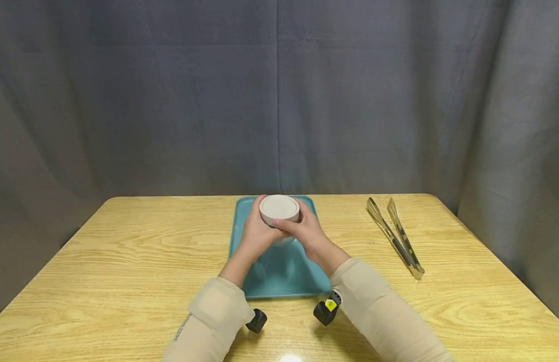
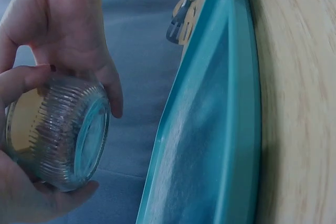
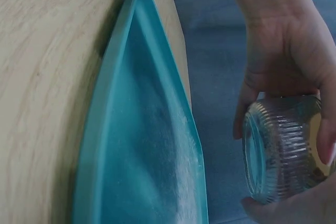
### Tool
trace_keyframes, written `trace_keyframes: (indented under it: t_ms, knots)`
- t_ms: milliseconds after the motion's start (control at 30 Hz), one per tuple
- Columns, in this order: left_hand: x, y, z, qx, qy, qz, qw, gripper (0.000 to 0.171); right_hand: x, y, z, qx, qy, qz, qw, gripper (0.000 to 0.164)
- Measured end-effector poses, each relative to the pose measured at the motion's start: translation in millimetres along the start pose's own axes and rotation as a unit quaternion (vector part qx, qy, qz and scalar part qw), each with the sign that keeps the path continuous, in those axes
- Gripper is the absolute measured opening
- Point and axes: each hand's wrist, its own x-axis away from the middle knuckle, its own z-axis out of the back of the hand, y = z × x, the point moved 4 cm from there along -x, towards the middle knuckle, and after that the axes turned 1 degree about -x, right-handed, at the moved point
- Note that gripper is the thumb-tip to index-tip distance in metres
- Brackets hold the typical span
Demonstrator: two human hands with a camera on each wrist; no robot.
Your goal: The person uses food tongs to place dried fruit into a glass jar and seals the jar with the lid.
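Observation:
A ribbed clear glass jar with a pale round lid is held in the air over a teal tray. My left hand grips it from the left, and my right hand grips the opposite side with its thumb near the lid's front edge. Both wrist views show curled fingers around the jar, whose glass base points down toward the tray. A tan band shows near the lid end in the right wrist view; what is inside the jar cannot be made out.
Metal tongs with dark grips and slotted heads lie spread on the wooden table, right of the tray. A grey curtain hangs behind the table. Small black devices are strapped at both wrists.

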Motion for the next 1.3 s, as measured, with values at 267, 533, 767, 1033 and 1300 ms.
trace_keyframes:
  t_ms: [267, 533, 767, 1033, 1300]
  knots:
    - [0.8, 2.1, -1.3, -0.034, 0.029, 0.007, 0.9990, 0.089, 1, 1, -2, -0.009, 0.002, 0.022, 1.000, 0.054]
    - [2.6, -1.5, 2.4, -0.025, 0.016, -0.013, 0.9995, 0.090, 5, -1, -3, 0.036, -0.020, 0.033, 0.999, 0.063]
    - [1.0, 1.4, 11.5, 0.017, 0.011, -0.027, 0.9994, 0.095, 4, -10, 9, 0.187, -0.080, 0.035, 0.979, 0.069]
    - [0.6, -1.3, 31.0, 0.024, 0.042, -0.029, 0.9984, 0.090, -4, -22, 37, 0.472, -0.068, 0.103, 0.873, 0.063]
    - [-1.9, -11.3, 60.3, 0.015, 0.072, -0.020, 0.9971, 0.089, -13, -23, 49, 0.546, -0.062, 0.051, 0.834, 0.074]
